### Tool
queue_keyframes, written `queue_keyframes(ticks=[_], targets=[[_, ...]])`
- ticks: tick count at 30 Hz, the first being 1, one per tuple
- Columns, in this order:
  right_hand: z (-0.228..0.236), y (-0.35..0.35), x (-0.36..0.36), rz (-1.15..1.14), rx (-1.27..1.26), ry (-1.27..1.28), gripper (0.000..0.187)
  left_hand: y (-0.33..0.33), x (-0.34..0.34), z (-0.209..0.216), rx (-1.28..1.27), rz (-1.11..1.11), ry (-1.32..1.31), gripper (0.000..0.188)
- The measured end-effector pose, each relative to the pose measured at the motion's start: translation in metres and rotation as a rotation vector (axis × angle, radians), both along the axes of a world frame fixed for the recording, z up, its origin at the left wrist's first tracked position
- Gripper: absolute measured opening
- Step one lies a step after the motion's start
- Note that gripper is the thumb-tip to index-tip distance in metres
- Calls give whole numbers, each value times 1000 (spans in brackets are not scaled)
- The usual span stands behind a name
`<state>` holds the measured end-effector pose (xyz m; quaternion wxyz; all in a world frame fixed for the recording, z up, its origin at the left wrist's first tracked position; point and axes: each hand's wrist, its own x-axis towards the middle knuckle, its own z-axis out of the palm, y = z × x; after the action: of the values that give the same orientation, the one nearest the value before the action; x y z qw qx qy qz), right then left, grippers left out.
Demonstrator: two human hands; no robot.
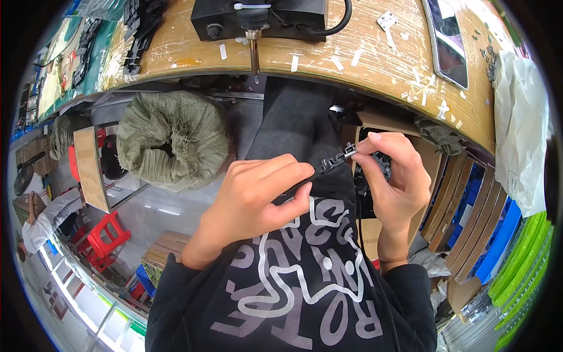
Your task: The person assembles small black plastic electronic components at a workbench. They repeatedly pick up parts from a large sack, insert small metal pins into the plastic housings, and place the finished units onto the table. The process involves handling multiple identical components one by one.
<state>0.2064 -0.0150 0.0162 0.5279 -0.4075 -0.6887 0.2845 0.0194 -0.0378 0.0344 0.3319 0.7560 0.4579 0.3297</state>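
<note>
Over my lap, both hands hold a narrow black plastic strip-like part [333, 162] with small raised blocks and a metallic-looking bit near its right end. It runs at a slant, its right end higher in the picture. My left hand [261, 190] is closed, with thumb and forefinger pinching the lower left end. My right hand [400, 176] is closed too, its thumb and forefinger pinching the upper right end. The fingertips hide both ends. Beyond my hands, a metal tip [254, 58] points down from a black bench machine [258, 20].
The wooden workbench [176, 50] curves across the top, with white scraps and a tablet-like device [448, 41]. A rolled-open woven sack [173, 141] stands left; a cardboard box [431, 158] of black parts is right. Red stools [108, 234] and a person in a white sleeve [56, 214] are far left.
</note>
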Motion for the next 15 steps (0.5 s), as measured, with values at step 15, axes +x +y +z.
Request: queue_keyframes(ticks=[15], targets=[[15,0,10,183,-392,-147,17,3,-5,2,-69,-109,28,17]])
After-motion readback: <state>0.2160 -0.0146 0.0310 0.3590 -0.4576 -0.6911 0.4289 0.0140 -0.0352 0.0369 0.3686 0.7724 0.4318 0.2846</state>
